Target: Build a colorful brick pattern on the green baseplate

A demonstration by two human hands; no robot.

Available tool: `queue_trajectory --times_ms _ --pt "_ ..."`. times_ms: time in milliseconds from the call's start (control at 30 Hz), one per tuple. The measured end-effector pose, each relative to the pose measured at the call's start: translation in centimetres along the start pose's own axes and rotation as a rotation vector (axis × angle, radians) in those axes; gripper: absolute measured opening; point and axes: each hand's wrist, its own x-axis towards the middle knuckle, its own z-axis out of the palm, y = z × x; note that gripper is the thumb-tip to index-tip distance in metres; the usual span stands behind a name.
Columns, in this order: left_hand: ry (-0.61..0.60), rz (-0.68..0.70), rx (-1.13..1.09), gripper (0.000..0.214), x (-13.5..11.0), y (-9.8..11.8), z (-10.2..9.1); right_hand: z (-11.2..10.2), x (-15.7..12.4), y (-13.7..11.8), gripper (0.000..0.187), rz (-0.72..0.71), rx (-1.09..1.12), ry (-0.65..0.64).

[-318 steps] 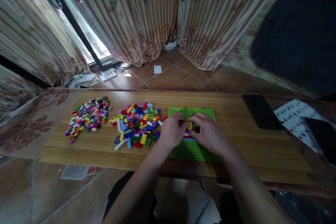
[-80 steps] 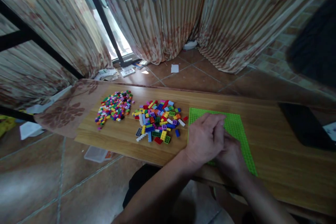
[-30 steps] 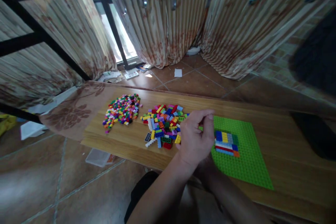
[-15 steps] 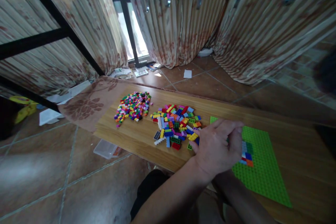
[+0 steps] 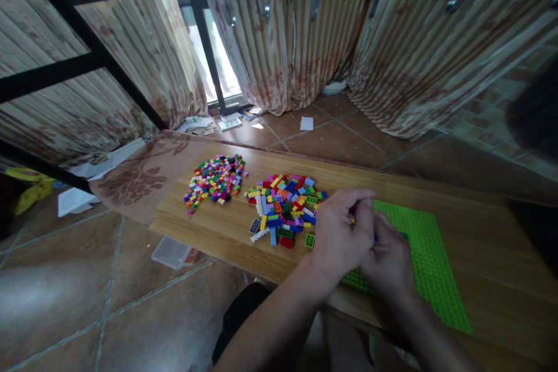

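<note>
My left hand (image 5: 342,235) is over the near-left part of a green studded baseplate (image 5: 429,250), fingers bent and closed together. A small yellow bit, apparently a toy brick (image 5: 352,220), shows between its fingers. Touching or almost touching it is my right hand (image 5: 387,256), its fingers also curled inward over the plate. A blue bit (image 5: 375,241) peeks out at the right fingertips; whether it is held or lies on the plate I cannot tell. The joined bricks on the plate are mostly hidden behind my right hand. Left of my hands lies a pile of larger toy bricks (image 5: 285,209).
A heap of smaller bricks (image 5: 215,179) lies farther left on the wooden table (image 5: 209,229). A clear plastic box (image 5: 173,252) is on the tiled floor by the near edge. Curtains (image 5: 296,46) and a black metal frame (image 5: 100,59) stand behind.
My right hand, mostly hidden under the left before, has come up beside it and now covers the joined bricks. My left hand's fingers have closed in. The whole view has shifted slightly.
</note>
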Motion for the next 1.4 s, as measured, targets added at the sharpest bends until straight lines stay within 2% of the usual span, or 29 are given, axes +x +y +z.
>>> queue_trajectory --times_ms 133,267,533,667,1000,1200,1400 --pt "-0.005 -0.061 -0.022 0.019 0.2 -0.5 0.1 -1.5 -0.1 0.4 0.021 0.08 -0.054 0.035" --pt "-0.031 -0.085 -0.009 0.017 0.4 -0.8 0.2 -2.9 -0.3 0.8 0.025 0.166 -0.101 0.053" --pt "-0.289 -0.152 0.185 0.019 0.4 -1.8 1.3 -6.8 -0.8 3.1 0.029 0.204 -0.189 0.088" --pt "-0.363 -0.178 0.293 0.021 0.3 -1.8 1.8 -8.4 -1.5 4.0 0.026 0.207 -0.222 0.074" --pt "-0.474 -0.229 0.429 0.023 0.6 -2.5 2.5 -10.0 -2.6 4.6 0.022 0.246 -0.256 -0.1" --pt "-0.48 -0.228 0.481 0.023 0.8 -2.5 2.9 -10.6 -3.0 5.2 0.018 0.267 -0.257 -0.235" --pt "-0.492 -0.23 0.515 0.025 0.9 -2.6 3.2 -10.5 -3.3 5.0 0.015 0.274 -0.214 -0.283"
